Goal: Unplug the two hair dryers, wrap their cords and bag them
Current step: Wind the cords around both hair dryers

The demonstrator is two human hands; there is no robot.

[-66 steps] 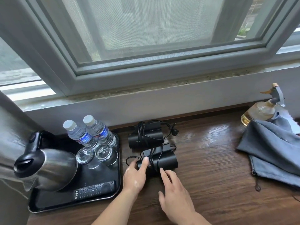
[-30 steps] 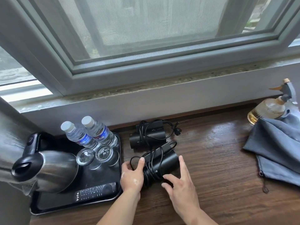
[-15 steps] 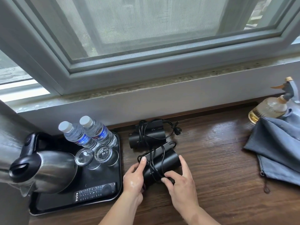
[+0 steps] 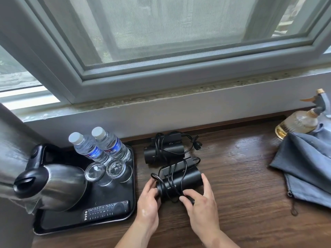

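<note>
Wooden desk point(image 4: 241, 185) under the window carries everything the task needs, and by the look of it the job is more than half done. Well apart at the right edge lies the grey cloth bag point(image 4: 308, 165), slumped and with nothing visibly in it, so bagging is the step not yet begun. Both dryers lie on their sides near the middle, just beside a black tray point(image 4: 59, 219): the far hair dryer point(image 4: 166, 153) sits close to the wall and is untouched, while the near hair dryer point(image 4: 180, 183) lies just in front of it. Around that nearer one the left hand point(image 4: 148, 203) cups the nozzle end with curled fingers, and the right hand point(image 4: 200, 203) grasps the barrel from the other side, thumb and fingers bent in at the front. Each dryer has its cord wound round the body; the near cord point(image 4: 172, 178) sits loosely, with one loop standing out at the left, so I judge its wrapping is finished or nearly so. The far dryer's plug point(image 4: 198, 146) rests free on the desk, clearly unplugged; the near one's plug I cannot make out.
</note>
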